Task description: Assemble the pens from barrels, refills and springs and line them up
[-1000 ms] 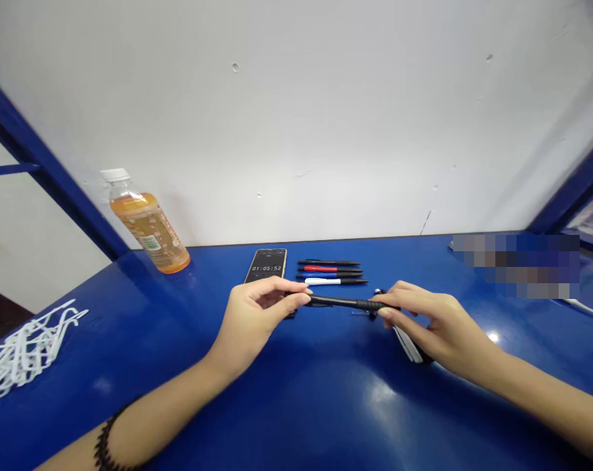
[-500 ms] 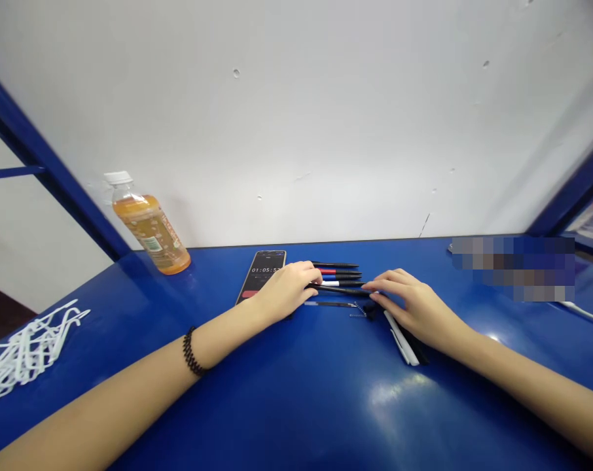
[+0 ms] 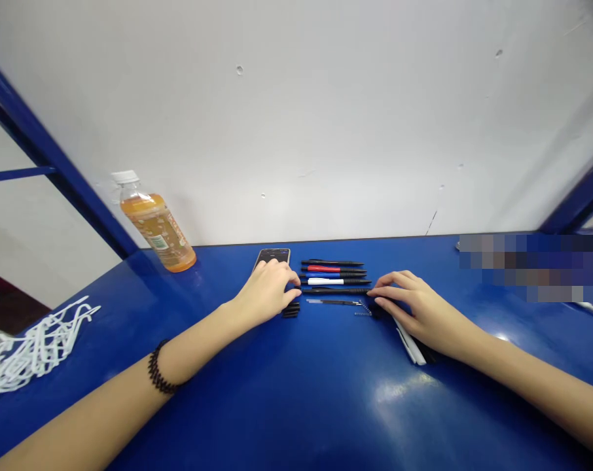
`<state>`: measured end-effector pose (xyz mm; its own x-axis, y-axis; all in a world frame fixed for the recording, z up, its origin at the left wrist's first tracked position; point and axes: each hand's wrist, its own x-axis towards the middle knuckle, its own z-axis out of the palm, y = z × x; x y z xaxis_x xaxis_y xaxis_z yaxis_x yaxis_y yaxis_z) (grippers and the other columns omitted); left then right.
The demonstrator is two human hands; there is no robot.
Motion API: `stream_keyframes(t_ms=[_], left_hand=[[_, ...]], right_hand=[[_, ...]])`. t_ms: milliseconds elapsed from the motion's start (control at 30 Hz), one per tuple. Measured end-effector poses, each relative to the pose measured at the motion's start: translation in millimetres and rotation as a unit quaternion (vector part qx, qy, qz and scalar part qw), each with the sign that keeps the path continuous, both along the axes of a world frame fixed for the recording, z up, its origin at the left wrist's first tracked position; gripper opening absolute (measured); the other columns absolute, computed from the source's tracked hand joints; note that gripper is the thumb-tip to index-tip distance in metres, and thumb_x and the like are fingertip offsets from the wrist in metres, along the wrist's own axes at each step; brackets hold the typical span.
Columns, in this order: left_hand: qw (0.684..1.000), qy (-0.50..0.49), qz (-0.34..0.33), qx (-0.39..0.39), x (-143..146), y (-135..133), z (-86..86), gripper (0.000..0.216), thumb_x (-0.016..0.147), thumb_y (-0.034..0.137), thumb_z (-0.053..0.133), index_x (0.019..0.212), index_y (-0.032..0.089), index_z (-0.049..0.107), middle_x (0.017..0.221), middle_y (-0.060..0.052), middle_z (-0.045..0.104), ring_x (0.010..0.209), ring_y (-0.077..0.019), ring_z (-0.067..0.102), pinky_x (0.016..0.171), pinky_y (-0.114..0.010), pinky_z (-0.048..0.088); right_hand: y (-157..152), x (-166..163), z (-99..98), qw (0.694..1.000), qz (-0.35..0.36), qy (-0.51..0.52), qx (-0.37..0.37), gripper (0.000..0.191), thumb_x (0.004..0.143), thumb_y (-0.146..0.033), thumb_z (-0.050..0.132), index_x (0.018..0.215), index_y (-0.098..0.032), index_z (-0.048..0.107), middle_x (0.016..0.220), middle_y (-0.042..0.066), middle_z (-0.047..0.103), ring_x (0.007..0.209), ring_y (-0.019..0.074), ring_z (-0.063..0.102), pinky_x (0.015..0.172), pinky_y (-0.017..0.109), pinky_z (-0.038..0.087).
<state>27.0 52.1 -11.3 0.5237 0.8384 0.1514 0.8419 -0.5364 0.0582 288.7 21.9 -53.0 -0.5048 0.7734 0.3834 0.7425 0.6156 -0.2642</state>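
A row of pens lies on the blue table: black, red, blue, white, and nearest me another black pen. My left hand rests palm down with loosely bent fingers, its thumb at that pen's left end and its fingers partly over a phone. My right hand lies flat with fingers stretched, the fingertips at the pen's right end. Neither hand grips anything. A thin refill and a small spring lie between my hands. Small black parts sit by my left thumb.
A bottle of orange drink stands at the back left against the white wall. A heap of white plastic pieces lies at the left edge. White and black pen barrels lie under my right palm. A blurred patch sits at the back right.
The black pen I held up between both hands has been laid down as the nearest pen in the row. Both hands moved forward and now rest at its ends.
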Motion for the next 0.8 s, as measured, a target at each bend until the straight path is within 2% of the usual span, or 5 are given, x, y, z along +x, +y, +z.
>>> stream_keyframes(t_ms=[367, 500, 600, 700, 800], left_hand=[[0.999, 0.031, -0.006, -0.037, 4, 0, 6.3, 0.017, 0.076, 0.018, 0.051, 0.072, 0.021, 0.066, 0.078, 0.000, 0.068, 0.081, -0.0199, 0.056, 0.076, -0.033, 0.034], [0.999, 0.037, -0.008, -0.037, 3, -6, 10.4, 0.019, 0.077, 0.018, 0.049, 0.071, 0.020, 0.066, 0.074, -0.001, 0.067, 0.078, -0.0195, 0.055, 0.074, -0.032, 0.033], [0.998, 0.040, -0.019, -0.039, 2, -7, 11.3, 0.020, 0.078, 0.019, 0.048, 0.070, 0.021, 0.066, 0.072, 0.000, 0.067, 0.075, -0.0185, 0.054, 0.073, -0.032, 0.032], [0.998, 0.042, -0.027, -0.034, 2, -8, 11.6, 0.020, 0.079, 0.020, 0.047, 0.070, 0.021, 0.066, 0.072, 0.000, 0.066, 0.075, -0.0186, 0.053, 0.071, -0.032, 0.031], [0.998, 0.041, -0.034, -0.022, 6, -9, 13.7, 0.018, 0.080, 0.021, 0.047, 0.075, 0.021, 0.065, 0.078, -0.001, 0.066, 0.080, -0.0197, 0.051, 0.072, -0.033, 0.031]], right_hand=[[-3, -2, 1.2, 1.000, -0.001, -0.011, 0.004, 0.026, 0.087, -0.025, 0.041, 0.101, -0.019, 0.061, 0.096, 0.009, 0.059, 0.092, 0.0224, 0.052, 0.080, 0.039, 0.044], [-8, 4, 3.1, 0.995, -0.092, -0.023, 0.029, 0.025, 0.085, -0.028, 0.040, 0.099, -0.016, 0.057, 0.097, 0.010, 0.058, 0.089, 0.0240, 0.055, 0.077, 0.039, 0.045], [-17, 6, 2.0, 0.985, -0.167, -0.043, -0.019, 0.025, 0.083, -0.030, 0.042, 0.101, -0.016, 0.051, 0.094, 0.010, 0.059, 0.079, 0.0240, 0.060, 0.064, 0.036, 0.049], [-23, 4, -0.7, 0.981, -0.176, -0.048, -0.059, 0.025, 0.083, -0.027, 0.041, 0.103, -0.015, 0.049, 0.093, 0.011, 0.061, 0.074, 0.0231, 0.062, 0.061, 0.034, 0.049], [-24, 2, -2.7, 0.981, -0.181, -0.042, -0.059, 0.026, 0.081, -0.024, 0.041, 0.104, -0.014, 0.049, 0.093, 0.011, 0.062, 0.075, 0.0236, 0.062, 0.062, 0.034, 0.048]])
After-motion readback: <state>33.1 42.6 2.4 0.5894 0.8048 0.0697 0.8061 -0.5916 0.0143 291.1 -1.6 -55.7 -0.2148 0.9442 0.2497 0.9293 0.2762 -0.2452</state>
